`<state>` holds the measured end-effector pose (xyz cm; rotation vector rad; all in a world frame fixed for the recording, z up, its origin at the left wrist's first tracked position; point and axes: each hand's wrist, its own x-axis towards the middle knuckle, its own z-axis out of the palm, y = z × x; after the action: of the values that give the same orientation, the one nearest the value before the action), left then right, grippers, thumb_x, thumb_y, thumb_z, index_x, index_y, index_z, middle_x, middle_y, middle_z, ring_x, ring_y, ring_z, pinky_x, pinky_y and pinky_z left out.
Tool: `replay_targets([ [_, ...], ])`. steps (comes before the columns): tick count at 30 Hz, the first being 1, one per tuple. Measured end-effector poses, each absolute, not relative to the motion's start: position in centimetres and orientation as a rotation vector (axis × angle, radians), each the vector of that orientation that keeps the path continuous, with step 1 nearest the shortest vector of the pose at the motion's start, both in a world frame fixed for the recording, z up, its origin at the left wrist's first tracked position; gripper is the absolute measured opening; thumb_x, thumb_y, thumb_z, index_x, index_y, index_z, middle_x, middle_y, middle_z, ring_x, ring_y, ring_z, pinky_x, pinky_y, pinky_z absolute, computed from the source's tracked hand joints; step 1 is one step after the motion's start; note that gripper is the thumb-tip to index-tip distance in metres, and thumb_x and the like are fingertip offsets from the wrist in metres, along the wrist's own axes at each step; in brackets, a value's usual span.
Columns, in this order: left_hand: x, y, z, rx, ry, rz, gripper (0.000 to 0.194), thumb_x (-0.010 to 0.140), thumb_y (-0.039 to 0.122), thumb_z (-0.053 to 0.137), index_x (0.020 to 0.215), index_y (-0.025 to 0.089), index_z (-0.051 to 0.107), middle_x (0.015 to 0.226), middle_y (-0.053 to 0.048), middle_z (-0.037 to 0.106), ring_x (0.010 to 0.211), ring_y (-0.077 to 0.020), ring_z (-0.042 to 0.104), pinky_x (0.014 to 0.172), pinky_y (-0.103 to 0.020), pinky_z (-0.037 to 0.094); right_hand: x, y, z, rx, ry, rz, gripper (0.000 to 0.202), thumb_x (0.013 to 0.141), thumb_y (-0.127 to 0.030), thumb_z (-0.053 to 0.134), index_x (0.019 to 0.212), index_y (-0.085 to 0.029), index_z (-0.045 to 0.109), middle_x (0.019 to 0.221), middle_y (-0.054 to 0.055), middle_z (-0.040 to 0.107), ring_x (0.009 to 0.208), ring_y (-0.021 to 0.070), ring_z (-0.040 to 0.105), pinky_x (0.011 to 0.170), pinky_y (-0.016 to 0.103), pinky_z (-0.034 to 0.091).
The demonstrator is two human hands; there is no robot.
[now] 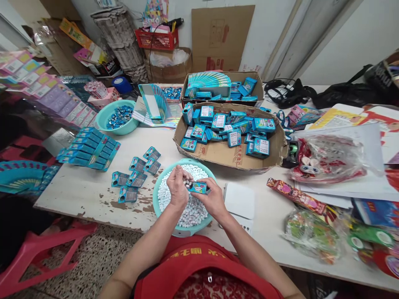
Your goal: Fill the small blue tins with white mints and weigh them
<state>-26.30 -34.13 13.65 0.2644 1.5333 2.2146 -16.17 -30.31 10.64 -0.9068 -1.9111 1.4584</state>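
Note:
My right hand (214, 198) grips a small blue printed box (198, 187), held on its side over a mint-green basin (156, 203). My left hand (179, 189) is curled around some white candy-like pieces (187, 182), close against the box's left end. White pebble-shaped pieces (193, 214) fill the basin below both hands. To the left on the table lie several similar small blue boxes (136, 179). Behind the basin, a low cardboard tray (215, 155) holds many more of them.
A flat white device like a scale (239, 201) sits right of the basin. Further left are stacked blue cartons (90, 148) and a green bowl (101, 120) of shiny blue pieces. Plastic-wrapped items (330, 162) and papers cover the right side. A pink stool (46, 249) stands at lower left.

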Motion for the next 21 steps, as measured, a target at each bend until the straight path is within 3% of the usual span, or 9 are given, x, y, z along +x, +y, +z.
replay_targets([
  [5, -26.2, -33.7, 14.3, 0.246, 1.494, 2.236, 0.043, 0.080, 0.050, 0.059, 0.056, 0.017, 0.045, 0.046, 0.004, 0.042, 0.043, -0.0086, 0.046, 0.044, -0.021, 0.037, -16.5, -30.2, 10.4, -0.917, -1.875, 1.477, 0.029, 0.063, -0.029, 0.078, 0.088, -0.022, 0.065, 0.090, 0.002, 0.062, 0.089, 0.0209, 0.060, 0.081, 0.034, 0.046],
  [9, -26.7, -33.6, 15.0, 0.190, 1.443, 2.231, 0.044, 0.076, 0.052, 0.063, 0.057, 0.018, 0.042, 0.047, 0.006, 0.037, 0.040, -0.0061, 0.038, 0.038, -0.019, 0.027, -15.8, -30.0, 10.8, -0.920, -1.815, 1.521, 0.031, 0.060, -0.033, 0.079, 0.085, -0.022, 0.066, 0.088, 0.002, 0.063, 0.086, 0.0210, 0.060, 0.080, 0.035, 0.047],
  [13, -28.3, -35.0, 13.1, 0.262, 1.679, 2.029, 0.044, 0.081, 0.055, 0.053, 0.058, 0.018, 0.044, 0.050, 0.004, 0.041, 0.042, -0.0080, 0.040, 0.038, -0.020, 0.027, -12.2, -29.0, 11.0, -1.007, -1.647, 1.611, 0.041, 0.058, -0.040, 0.080, 0.092, -0.022, 0.064, 0.092, 0.003, 0.064, 0.084, 0.0208, 0.061, 0.076, 0.034, 0.049],
  [15, -29.3, -36.4, 11.1, 0.530, 1.942, 1.665, 0.038, 0.079, 0.051, 0.054, 0.060, 0.019, 0.051, 0.059, 0.000, 0.053, 0.055, -0.0127, 0.052, 0.047, -0.023, 0.038, -9.6, -28.0, 10.4, -1.142, -1.554, 1.597, 0.045, 0.058, -0.042, 0.080, 0.095, -0.022, 0.062, 0.090, 0.002, 0.065, 0.080, 0.0204, 0.061, 0.073, 0.033, 0.049],
  [17, -30.2, -37.7, 9.2, 0.883, 2.142, 1.236, 0.026, 0.076, 0.044, 0.059, 0.067, 0.020, 0.061, 0.076, -0.004, 0.064, 0.078, -0.0199, 0.060, 0.068, -0.031, 0.048, -7.2, -27.0, 9.1, -1.305, -1.517, 1.502, 0.047, 0.056, -0.044, 0.079, 0.092, -0.021, 0.061, 0.086, 0.002, 0.065, 0.077, 0.0206, 0.060, 0.073, 0.034, 0.048],
  [19, -31.1, -38.2, 8.1, 1.146, 2.270, 0.980, 0.018, 0.077, 0.038, 0.058, 0.078, 0.021, 0.065, 0.093, -0.006, 0.067, 0.096, -0.0245, 0.059, 0.087, -0.038, 0.045, -5.2, -26.0, 7.3, -1.428, -1.521, 1.391, 0.048, 0.055, -0.047, 0.078, 0.090, -0.020, 0.061, 0.087, 0.003, 0.065, 0.078, 0.0217, 0.060, 0.074, 0.036, 0.048],
  [21, -32.1, -37.3, 8.2, 1.280, 2.387, 0.920, 0.021, 0.082, 0.035, 0.052, 0.089, 0.021, 0.065, 0.101, -0.007, 0.066, 0.102, -0.0248, 0.058, 0.093, -0.040, 0.042, -3.9, -25.3, 5.5, -1.497, -1.540, 1.316, 0.049, 0.055, -0.050, 0.076, 0.090, -0.020, 0.061, 0.089, 0.004, 0.065, 0.080, 0.0228, 0.060, 0.076, 0.038, 0.047],
])
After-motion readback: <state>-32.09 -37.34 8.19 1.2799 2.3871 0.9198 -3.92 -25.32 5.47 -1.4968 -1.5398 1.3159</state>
